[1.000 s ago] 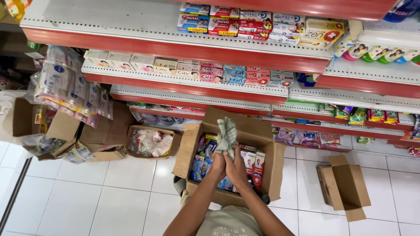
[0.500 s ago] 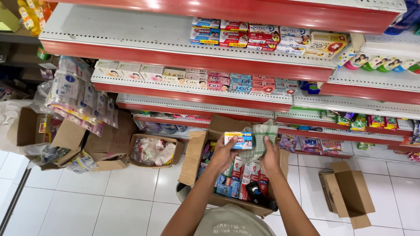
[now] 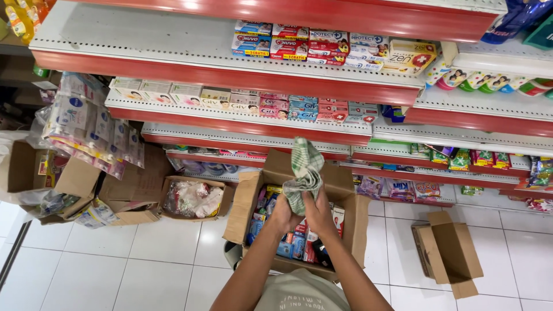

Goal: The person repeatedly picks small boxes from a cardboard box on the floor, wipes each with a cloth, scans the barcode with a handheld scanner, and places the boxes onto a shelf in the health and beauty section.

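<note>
Both my hands are raised together in front of me over an open cardboard box (image 3: 348, 216). My left hand (image 3: 284, 214) and my right hand (image 3: 318, 213) grip the lower end of a green-and-white checked cloth (image 3: 303, 171), which stands bunched above them. The box below is packed with small red, blue and white cartons (image 3: 288, 237). Behind the cloth run red-edged store shelves (image 3: 230, 125) with rows of small boxed goods.
An empty open carton (image 3: 449, 253) lies on the white tile floor at the right. Left of my box are a small carton of wrapped items (image 3: 193, 198) and more open boxes (image 3: 69, 184) with hanging plastic packets (image 3: 92, 129). The upper shelf (image 3: 173, 66) holds stacked soap boxes.
Half a second ago my hands were apart holding a small carton and the cloth near the shelf. Now they are pressed together on the cloth alone, and the view has shifted slightly.
</note>
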